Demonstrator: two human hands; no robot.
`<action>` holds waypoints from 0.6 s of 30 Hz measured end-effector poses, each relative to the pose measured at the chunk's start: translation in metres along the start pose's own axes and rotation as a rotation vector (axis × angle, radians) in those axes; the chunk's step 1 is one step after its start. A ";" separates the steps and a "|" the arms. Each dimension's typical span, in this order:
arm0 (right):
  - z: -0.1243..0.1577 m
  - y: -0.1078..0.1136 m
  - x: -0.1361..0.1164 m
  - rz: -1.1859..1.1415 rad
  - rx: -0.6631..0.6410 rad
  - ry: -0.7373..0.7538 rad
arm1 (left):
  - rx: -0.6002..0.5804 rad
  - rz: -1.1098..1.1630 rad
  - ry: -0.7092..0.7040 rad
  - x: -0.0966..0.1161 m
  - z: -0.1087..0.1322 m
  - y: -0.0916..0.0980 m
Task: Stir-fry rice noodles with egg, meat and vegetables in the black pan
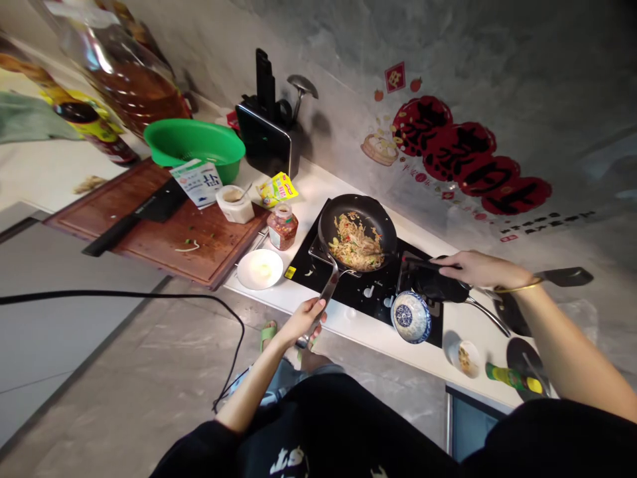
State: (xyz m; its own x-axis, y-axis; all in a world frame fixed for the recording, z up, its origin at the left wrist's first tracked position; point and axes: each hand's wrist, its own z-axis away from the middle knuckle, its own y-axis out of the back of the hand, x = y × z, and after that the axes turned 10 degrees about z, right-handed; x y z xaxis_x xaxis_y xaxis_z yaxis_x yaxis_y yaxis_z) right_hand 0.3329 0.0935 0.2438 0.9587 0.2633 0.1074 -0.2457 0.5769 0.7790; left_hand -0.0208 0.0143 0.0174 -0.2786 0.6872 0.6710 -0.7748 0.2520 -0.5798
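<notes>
My left hand [303, 322] is closed round the metal handle of a black frying pan [385, 222] on the black cooktop [355, 290]. Noodle-like food with green and red bits [355, 244] lies in the pan. My right hand [465, 269] is closed on the dark handle of a utensil [415, 262], which reaches left towards the food; its tip is hard to make out. Below my right hand, a smaller black pan [440, 285] rests on the cooktop's right side. A blue-and-white bowl [411, 317] is at the cooktop's front edge.
At the left, a cutting board [199, 249] holds a black cleaver [162, 199] and a white seasoning tub [235, 204]. Beside it are a chili jar [283, 227], a white bowl [259, 269] and a green basket [196, 143]. A green bottle [512, 377] lies at the right.
</notes>
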 end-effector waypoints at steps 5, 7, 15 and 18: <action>-0.008 -0.028 -0.041 0.106 0.113 -0.088 | 0.007 -0.004 0.007 0.001 0.000 0.001; -0.017 -0.040 -0.050 0.097 0.173 -0.142 | 0.008 -0.005 0.010 0.001 0.000 0.000; -0.060 -0.067 -0.073 0.060 0.306 -0.237 | 0.200 -0.201 -0.108 0.023 -0.009 0.020; -0.045 -0.084 -0.071 0.031 0.272 -0.191 | 0.568 -0.286 -0.461 0.045 -0.028 0.048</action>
State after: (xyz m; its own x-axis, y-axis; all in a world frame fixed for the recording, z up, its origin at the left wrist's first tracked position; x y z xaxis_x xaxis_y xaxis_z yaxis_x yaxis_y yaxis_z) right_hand 0.2788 0.0610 0.1435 0.9673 0.1132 0.2271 -0.2524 0.3367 0.9071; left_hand -0.0551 0.0764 0.0068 -0.1360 0.2646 0.9547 -0.9888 -0.0965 -0.1141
